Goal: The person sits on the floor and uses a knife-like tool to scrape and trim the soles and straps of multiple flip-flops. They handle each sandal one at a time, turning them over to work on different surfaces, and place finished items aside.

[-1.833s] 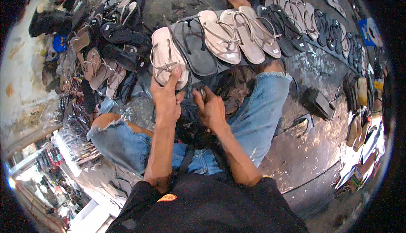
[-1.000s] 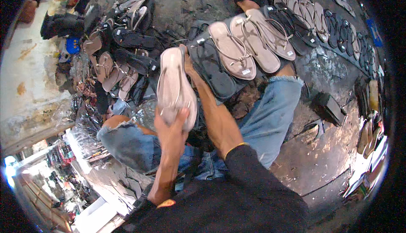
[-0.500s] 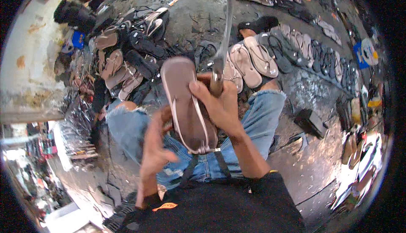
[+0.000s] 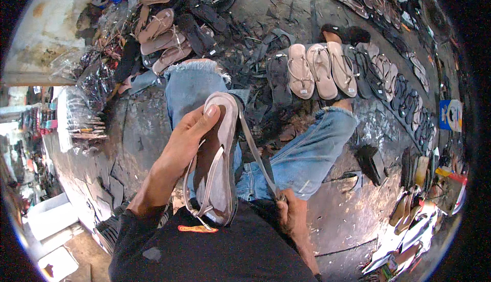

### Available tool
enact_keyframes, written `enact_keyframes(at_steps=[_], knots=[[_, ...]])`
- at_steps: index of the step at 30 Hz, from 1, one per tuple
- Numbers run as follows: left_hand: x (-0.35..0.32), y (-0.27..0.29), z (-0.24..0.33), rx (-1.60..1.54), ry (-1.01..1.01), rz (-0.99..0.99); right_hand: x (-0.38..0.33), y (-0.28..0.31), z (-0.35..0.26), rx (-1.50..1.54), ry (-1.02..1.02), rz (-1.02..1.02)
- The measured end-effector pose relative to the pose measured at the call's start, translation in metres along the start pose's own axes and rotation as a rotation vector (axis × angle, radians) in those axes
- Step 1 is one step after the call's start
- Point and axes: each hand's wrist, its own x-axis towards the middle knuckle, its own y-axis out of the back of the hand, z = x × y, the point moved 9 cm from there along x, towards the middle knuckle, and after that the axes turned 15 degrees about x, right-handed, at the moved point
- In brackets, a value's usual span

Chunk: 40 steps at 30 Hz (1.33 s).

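Note:
My left hand (image 4: 186, 141) grips a thong sandal (image 4: 224, 128) near its rounded upper end, thumb pressed on the footbed. The sandal has a brown footbed, pale pinkish straps and a dark sole edge. It is held tilted over my lap, its strapped lower end close to my black shirt. My right hand (image 4: 292, 211) is closed round the lower end of a long, narrow knife (image 4: 258, 154). The grey blade slants up leftward, its far end at the sandal's right edge. My right fingers hide the handle.
Pale sandals (image 4: 322, 72) stand in a row beyond my right knee, with dark ones beside them. More sandals (image 4: 169, 39) lie piled at the far left, near clear plastic bags (image 4: 99, 77). Dark scraps (image 4: 255, 72) litter the floor. A black block (image 4: 371, 164) sits at right.
The sandal has passed from my right hand into my left and is turned edge-on. My right hand has moved down and right with the knife, which earlier pointed upward. The view has shifted.

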Motion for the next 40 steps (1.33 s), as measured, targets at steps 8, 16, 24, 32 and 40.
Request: enact_keyframes(at_steps=[8, 16, 24, 32, 40], knots=[[0.009, -0.016, 0.014, 0.238, -0.081, -0.122, 0.108, 0.027, -0.023, -0.08, -0.012, -0.117], [0.019, -0.016, 0.011, 0.284, 0.022, -0.127, 0.206, 0.021, -0.084, -0.084, -0.074, -0.615], [0.031, -0.017, 0.043, 0.211, -0.115, -0.092, 0.275, 0.035, -0.065, 0.204, 0.074, -0.336], [0.059, -0.01, 0.055, -0.679, -0.349, 0.157, 0.16, 0.091, 0.0, 0.463, 0.09, 0.447], [0.049, -0.052, 0.032, -0.864, -0.182, 0.088, 0.043, 0.011, 0.012, 0.197, 0.105, 0.248]])
